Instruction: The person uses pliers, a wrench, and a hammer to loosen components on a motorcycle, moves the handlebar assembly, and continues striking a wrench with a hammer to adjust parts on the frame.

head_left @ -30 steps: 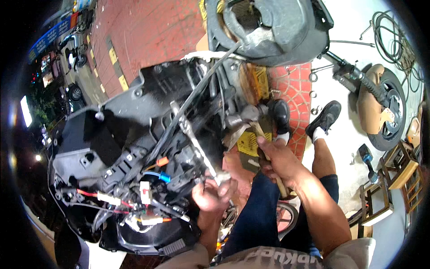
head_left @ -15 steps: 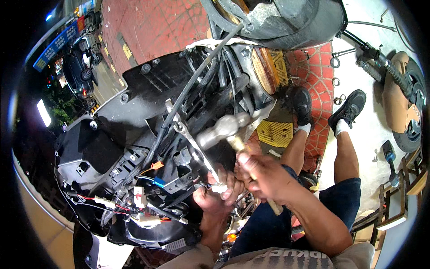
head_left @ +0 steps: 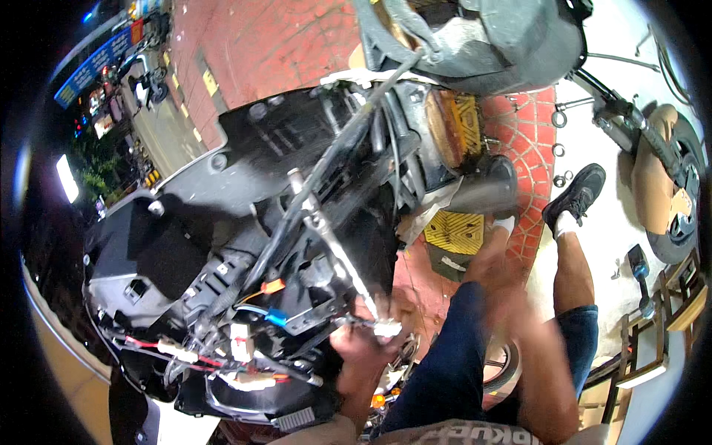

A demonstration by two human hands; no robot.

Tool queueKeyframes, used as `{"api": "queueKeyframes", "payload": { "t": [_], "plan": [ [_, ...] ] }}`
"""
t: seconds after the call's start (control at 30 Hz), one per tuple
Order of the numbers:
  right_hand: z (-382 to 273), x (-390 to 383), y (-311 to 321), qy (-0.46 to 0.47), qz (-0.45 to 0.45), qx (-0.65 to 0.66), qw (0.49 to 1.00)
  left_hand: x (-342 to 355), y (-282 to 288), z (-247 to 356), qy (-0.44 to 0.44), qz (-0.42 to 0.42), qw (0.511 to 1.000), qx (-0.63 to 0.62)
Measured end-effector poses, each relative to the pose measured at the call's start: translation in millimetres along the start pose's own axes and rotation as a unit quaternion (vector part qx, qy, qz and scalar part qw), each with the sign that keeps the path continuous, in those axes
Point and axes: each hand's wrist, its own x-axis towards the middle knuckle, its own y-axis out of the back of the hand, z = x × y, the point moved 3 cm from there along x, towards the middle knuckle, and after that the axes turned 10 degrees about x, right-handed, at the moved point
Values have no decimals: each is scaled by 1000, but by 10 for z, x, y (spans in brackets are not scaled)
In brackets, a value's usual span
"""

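"At the right side of the scooter bodywork [head_left: 222, 241], what does the left hand [head_left: 365, 337] have?"

"Fingers curled around the lower end of a steel bar [head_left: 337, 252], with a bright tip showing past them. The bar slants over the bodywork, its far end beside a long dark tube [head_left: 326, 167]. Held so low, I'd guess, to steady that slant."

"And the right hand [head_left: 512, 304]?"

"Farther right of the bodywork, too blurred to tell whether it grips anything. Ahead of it is a grey streak [head_left: 482, 194], perhaps a tool's head."

"Why the loose plugs?"

"An orange connector [head_left: 273, 285], a blue connector [head_left: 276, 317] and a white connector [head_left: 240, 343] rest on the bodywork's lower part, probably undone to free their leads. Just right of the bodywork sits a yellow ramp block [head_left: 454, 232]. Well to its right is a wheel [head_left: 691, 182] with a tan mudguard [head_left: 655, 174], seemingly set aside for legroom."
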Motion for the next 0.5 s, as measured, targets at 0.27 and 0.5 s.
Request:
{"api": "queueKeyframes", "payload": {
  "t": [0.27, 0.5],
  "plan": [
    [460, 198, -585, -59, -113, -277, 952, 126, 379, -121, -38, 6, 999, -8],
    [412, -26, -937, -95, -221, -255, 936, 334, 213, -8, -40, -59, 996, -46]
  ]
}}
